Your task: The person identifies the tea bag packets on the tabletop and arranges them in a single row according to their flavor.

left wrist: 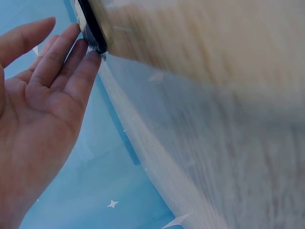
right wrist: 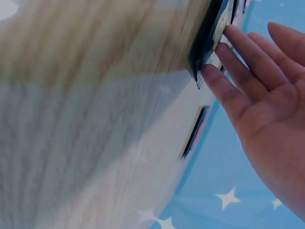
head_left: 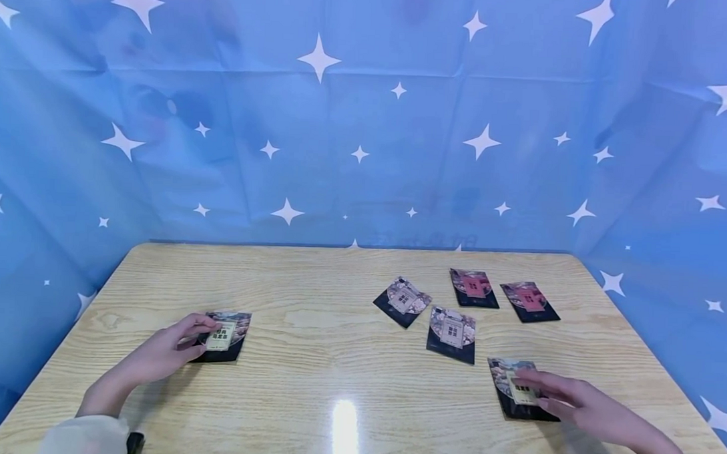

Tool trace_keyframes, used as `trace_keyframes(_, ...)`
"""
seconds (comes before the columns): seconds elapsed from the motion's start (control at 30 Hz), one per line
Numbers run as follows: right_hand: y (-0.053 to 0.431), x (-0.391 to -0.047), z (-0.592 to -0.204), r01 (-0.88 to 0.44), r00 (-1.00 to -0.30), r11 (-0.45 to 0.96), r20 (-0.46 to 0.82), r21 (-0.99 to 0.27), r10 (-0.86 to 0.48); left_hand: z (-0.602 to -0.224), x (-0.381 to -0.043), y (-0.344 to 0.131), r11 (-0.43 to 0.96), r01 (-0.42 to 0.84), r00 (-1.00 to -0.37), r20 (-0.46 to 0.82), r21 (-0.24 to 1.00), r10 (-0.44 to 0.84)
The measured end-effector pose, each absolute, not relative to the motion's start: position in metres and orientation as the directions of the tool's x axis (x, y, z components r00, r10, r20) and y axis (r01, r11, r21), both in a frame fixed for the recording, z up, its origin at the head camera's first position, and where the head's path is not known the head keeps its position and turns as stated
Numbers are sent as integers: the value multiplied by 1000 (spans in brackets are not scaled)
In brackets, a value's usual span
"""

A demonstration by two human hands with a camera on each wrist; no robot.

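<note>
On the left of the table, my left hand [head_left: 154, 358] rests its fingertips on a flat dark sachet [head_left: 234, 343] with a pale yellow-green label. The left wrist view shows the extended fingers [left wrist: 81, 76] against the sachet's edge. My right hand [head_left: 592, 405] touches a matching sachet [head_left: 505, 375] at the front right, its fingers lying over the label. In the right wrist view the fingertips [right wrist: 224, 52] meet that sachet's near side, and the thumb stands apart. Both sachets lie flat on the table, partly covered by the hands.
Right of the table's middle lie two sachets with pale pinkish labels, one tilted [head_left: 401, 302] and one nearer [head_left: 452, 335]. Behind them to the right are two red-labelled sachets, left [head_left: 473, 288] and right [head_left: 530, 301]. A blue star-patterned cloth [head_left: 367, 120] surrounds the wooden table [head_left: 310, 385].
</note>
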State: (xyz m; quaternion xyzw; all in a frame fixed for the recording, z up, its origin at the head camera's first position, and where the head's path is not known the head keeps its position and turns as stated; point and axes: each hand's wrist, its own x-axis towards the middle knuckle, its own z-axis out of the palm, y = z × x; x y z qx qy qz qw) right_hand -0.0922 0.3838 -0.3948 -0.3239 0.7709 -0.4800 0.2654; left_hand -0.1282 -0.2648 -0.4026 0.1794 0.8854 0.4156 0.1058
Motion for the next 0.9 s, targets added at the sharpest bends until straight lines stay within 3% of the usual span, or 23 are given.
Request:
trace_keyframes(0.17, 374, -84, -395, -232, -618, 301, -99, -925, -780, -402, -128, -264, 603, 223, -917, -44, 766, 395)
trace_keyframes(0.37, 355, -79, -396, -299, -622, 351, -97, -887, -777, -403, -128, -264, 599, 221, -915, -49, 769, 400)
trace_keyframes(0.63, 316, -81, -390, -295, -619, 394, -140, -870, -773, -403, -128, -265, 597, 213, -916, -54, 773, 397)
trace_keyframes(0.9, 276, -91, -384, -402, -633, 494, -156, -771, -758, -403, -129, -265, 586, 215, -915, -50, 781, 401)
